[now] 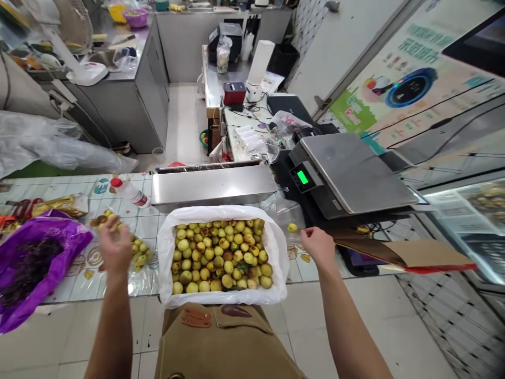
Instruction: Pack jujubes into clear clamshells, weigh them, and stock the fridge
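Note:
A white-lined box [281, 263] full of small round yellow-green fruits [221, 252], several with brown patches, stands right in front of me. To its right, my right hand [320, 246] is closed in a pinch at the edge of a clear plastic bag [282, 210], which has one such fruit [292, 227] in it. On the other side, my left hand [115, 245] hovers over a clear bag of fruits [141, 252]. Its fingers are slightly blurred but look apart, with nothing visible between them.
At left lies a purple bag [67, 231] of dark fruit, near a red-capped bottle [130, 193] and red-handled scissors [29, 208]. A long steel box [215, 185] stands behind the fruit. A weighing scale [351, 168] with a lit green display is at right, above a cardboard flap [418, 254].

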Demonstrator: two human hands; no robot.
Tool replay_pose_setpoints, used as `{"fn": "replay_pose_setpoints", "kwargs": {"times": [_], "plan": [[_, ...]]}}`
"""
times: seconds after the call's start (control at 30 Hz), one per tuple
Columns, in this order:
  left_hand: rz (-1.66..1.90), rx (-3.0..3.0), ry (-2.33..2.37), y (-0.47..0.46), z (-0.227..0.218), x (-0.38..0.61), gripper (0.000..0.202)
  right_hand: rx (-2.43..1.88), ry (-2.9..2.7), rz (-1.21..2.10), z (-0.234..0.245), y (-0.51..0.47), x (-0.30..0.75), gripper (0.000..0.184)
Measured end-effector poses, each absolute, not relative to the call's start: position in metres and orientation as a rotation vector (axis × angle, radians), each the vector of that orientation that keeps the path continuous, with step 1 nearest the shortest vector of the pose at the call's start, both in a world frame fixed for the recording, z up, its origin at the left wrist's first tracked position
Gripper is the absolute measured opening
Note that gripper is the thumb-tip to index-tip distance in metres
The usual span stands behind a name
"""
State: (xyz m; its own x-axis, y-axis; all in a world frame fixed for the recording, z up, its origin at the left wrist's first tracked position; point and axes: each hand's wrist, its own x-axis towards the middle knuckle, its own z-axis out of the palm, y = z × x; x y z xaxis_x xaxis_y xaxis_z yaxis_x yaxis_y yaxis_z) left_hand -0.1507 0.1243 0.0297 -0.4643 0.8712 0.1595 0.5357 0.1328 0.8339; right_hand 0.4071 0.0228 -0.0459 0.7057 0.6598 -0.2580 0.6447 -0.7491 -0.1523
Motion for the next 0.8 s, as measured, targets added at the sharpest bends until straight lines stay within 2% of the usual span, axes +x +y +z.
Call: {"fn": "replay_pose_setpoints", "kwargs": {"times": [0.07,0.17,0.23,0.37,0.57,0.63,0.8], "plan": [[1.247,1.482,1.816,0.101,0.031,-0.107,0.037,-2.887,-1.09,0.444,-0.044,0.025,0.406,0.03],[0.951,1.629,1.338,0.076,0.02,-0.056,0.027,-2.871,-1.07,0.417,-0.037,0.026,0.405,0.03],[0.729,1.72,1.148,0.067,0.006,-0.034,0.037,-2.816,-1.028,0.377,-0.03,0.026,0.405,0.032],[0.375,1.994,1.04,0.053,-0.023,-0.012,0.071,-2.681,-0.915,0.274,-0.014,0.021,0.402,0.04],[0.083,2.336,1.057,0.044,-0.025,-0.002,0.057,-2.394,-0.803,0.211,0.009,-0.004,0.366,0.026],[-0.022,2.448,1.074,0.048,-0.018,0.0,0.052,-2.267,-0.834,0.292,0.011,-0.011,0.343,0.027],[-0.201,2.641,1.038,0.058,-0.011,0.004,0.045,-1.912,-0.82,0.759,0.002,-0.013,0.28,0.049]]}}
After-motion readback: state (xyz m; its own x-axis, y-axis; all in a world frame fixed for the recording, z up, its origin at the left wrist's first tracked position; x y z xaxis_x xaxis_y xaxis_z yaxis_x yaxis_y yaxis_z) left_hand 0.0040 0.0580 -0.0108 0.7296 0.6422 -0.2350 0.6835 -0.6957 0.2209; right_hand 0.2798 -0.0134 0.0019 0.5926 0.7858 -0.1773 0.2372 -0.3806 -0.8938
